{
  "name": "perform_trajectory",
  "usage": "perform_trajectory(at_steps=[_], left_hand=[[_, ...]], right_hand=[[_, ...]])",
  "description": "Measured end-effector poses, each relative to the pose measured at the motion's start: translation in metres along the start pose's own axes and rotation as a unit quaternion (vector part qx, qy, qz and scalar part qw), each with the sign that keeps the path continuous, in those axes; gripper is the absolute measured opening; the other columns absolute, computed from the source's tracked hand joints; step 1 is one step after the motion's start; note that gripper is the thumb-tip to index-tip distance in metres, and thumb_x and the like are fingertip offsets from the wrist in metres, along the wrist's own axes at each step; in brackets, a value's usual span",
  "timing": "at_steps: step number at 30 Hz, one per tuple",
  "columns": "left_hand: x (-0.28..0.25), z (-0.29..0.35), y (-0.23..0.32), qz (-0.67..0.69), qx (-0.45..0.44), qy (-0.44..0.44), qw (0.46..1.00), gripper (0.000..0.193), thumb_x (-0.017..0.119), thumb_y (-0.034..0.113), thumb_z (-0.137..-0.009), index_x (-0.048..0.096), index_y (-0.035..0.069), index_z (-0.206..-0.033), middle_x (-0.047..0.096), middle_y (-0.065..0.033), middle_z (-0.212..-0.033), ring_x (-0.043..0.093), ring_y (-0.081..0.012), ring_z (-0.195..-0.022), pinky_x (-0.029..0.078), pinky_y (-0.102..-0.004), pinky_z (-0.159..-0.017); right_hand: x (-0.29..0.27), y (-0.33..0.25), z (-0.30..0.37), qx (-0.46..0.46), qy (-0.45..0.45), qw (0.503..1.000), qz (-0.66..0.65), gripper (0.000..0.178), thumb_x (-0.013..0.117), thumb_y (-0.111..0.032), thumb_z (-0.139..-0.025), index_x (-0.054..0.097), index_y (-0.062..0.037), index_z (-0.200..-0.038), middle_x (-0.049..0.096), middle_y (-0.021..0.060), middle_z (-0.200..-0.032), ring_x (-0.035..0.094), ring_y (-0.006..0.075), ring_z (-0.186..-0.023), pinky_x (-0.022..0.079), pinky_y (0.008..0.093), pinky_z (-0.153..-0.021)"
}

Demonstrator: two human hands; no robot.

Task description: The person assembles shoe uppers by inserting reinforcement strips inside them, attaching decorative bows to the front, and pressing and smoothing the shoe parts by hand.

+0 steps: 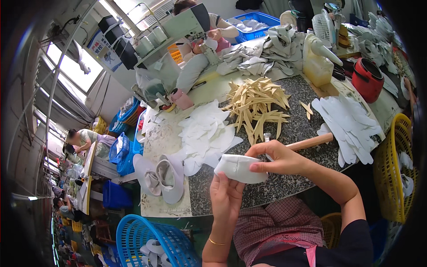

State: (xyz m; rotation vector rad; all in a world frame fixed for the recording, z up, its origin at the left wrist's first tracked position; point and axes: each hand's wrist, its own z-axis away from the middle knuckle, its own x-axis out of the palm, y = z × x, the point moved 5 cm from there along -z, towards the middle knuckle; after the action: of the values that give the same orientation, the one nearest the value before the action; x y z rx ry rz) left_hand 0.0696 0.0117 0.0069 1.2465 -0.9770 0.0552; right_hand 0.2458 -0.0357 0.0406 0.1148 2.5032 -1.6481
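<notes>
- We hold a white curved piece (242, 170) in the air above the near edge of the desk (165, 208), with a thin seam line showing on the side that faces us.
- Our left grip (226, 192) is closed on its lower left part, the fingers reaching up from below.
- Our right grip (276, 159) pinches its right end, thumb on the near face and fingers curled over the top.
- Just beyond our right grip we see a hammer, partly hidden, its wooden handle (313, 141) pointing right.
- Under these lies a dark speckled slab (297, 122), and on it we have a heap of tan strips (255, 100); two loose strips (307, 109) sit to its right.
- Left of the heap we find a spread of white flat pieces (205, 131), and nearer the left edge two white shaped uppers (171, 175) side by side.
- To our right lies a stack of pale cut pieces (349, 127), with a yellowish bottle (318, 64) and a red pot (368, 80) behind.
- Below the desk we see a blue basket (129, 233) holding white pieces on our left and a yellow basket (386, 189) on our right.
- Across from us, a co-worker (226, 30) sits at a sewing machine (189, 26).
</notes>
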Motion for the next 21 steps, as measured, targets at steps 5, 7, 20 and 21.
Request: perform_trajectory(at_steps=[5, 7, 20, 21], left_hand=[[0.002, 0.009, 0.002, 0.006, 0.035, -0.03, 0.999, 0.047, 0.061, 0.015, -0.103, 0.04, -0.003, -0.141, 0.057, -0.0186, -0.136, 0.061, -0.0273, -0.124, 0.052, -0.0434, -0.108], [0.0, 0.009, 0.001, -0.02, 0.034, -0.018, 0.999, 0.05, 0.063, 0.012, -0.101, 0.038, -0.003, -0.142, 0.057, -0.0182, -0.136, 0.061, -0.0268, -0.124, 0.052, -0.0423, -0.108], [-0.016, 0.039, -0.038, -0.729, 0.306, -0.218, 0.572, 0.024, 0.072, 0.008, -0.081, 0.066, 0.0, -0.103, 0.068, -0.0153, -0.092, 0.068, -0.034, -0.083, 0.054, -0.0422, -0.069], [-0.02, 0.037, -0.038, -0.715, 0.251, -0.225, 0.612, 0.023, 0.071, 0.006, -0.082, 0.065, 0.0, -0.104, 0.068, -0.0147, -0.093, 0.068, -0.0342, -0.083, 0.054, -0.0426, -0.07]], right_hand=[[0.014, -0.011, 0.005, 0.062, 0.028, 0.997, 0.043, 0.025, 0.073, -0.019, -0.093, 0.066, 0.0035, -0.102, 0.07, 0.0079, -0.088, 0.063, 0.016, -0.082, 0.051, 0.0312, -0.078], [0.019, -0.018, 0.007, 0.001, 0.055, 0.99, 0.133, 0.024, 0.077, -0.014, -0.088, 0.064, 0.0025, -0.098, 0.067, 0.0091, -0.084, 0.065, 0.0231, -0.08, 0.05, 0.0332, -0.075], [0.072, 0.03, 0.068, -0.17, -0.105, 0.811, 0.549, 0.034, 0.061, -0.009, -0.084, 0.062, 0.0063, -0.114, 0.067, 0.0117, -0.105, 0.066, 0.0234, -0.102, 0.053, 0.0338, -0.093], [0.073, 0.034, 0.075, -0.19, -0.103, 0.8, 0.56, 0.034, 0.061, -0.01, -0.083, 0.063, 0.0089, -0.112, 0.067, 0.0122, -0.105, 0.066, 0.0227, -0.1, 0.054, 0.0323, -0.093]])
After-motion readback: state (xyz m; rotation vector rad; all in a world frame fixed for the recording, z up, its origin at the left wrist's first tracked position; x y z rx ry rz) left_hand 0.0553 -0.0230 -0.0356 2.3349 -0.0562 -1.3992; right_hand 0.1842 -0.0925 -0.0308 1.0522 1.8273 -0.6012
